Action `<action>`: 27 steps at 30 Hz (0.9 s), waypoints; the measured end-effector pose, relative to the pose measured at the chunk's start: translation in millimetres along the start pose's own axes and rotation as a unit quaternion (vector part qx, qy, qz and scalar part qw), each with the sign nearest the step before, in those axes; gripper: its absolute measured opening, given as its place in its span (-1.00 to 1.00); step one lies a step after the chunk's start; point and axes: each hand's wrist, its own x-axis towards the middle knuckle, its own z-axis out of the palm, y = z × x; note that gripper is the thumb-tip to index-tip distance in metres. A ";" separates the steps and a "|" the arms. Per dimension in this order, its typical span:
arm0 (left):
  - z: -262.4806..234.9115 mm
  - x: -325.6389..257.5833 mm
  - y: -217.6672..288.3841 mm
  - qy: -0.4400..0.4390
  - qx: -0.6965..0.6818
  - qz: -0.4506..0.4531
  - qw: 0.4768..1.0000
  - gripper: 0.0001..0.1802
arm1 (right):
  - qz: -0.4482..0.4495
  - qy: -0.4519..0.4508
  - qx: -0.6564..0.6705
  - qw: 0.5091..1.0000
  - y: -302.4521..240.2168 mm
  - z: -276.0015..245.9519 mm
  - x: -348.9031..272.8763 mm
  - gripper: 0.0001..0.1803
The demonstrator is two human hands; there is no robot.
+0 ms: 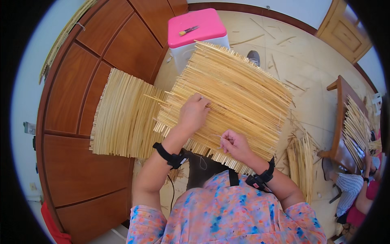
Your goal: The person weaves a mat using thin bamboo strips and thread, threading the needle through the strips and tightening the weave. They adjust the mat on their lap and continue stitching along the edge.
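Observation:
A mat of thin yellow straw stalks (239,93) lies tilted across my lap, its near edge toward me. My left hand (193,112) presses down on the mat's left part, fingers curled over the stalks. At the mat's near edge, my right hand (234,144) pinches something thin, perhaps a thread or needle; it is too small to tell. A dark thread loop (202,162) hangs below the mat's edge. Both wrists carry black straps.
A second straw mat (124,116) leans against the brown wooden cabinet (77,122) at left. A pink-topped white stool (197,30) with a small tool stands behind. Loose stalks (301,160) lie on the floor at right, where another person (359,189) works beside a wooden bench (343,118).

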 end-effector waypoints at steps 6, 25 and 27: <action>-81.0 -51.6 -57.0 0.130 0.033 0.011 0.991 -0.76 | 0.026 0.017 0.019 0.999 2.0 2.7 4.0 -0.94; -469.1 -326.6 -143.1 0.492 0.566 -0.233 0.619 -0.60 | -0.015 0.043 -0.037 0.998 19.0 -18.3 6.5 -0.89; -516.0 -356.4 -157.9 0.497 0.569 -0.279 0.593 -0.62 | -0.014 0.039 -0.041 0.998 19.6 -18.3 8.1 -0.89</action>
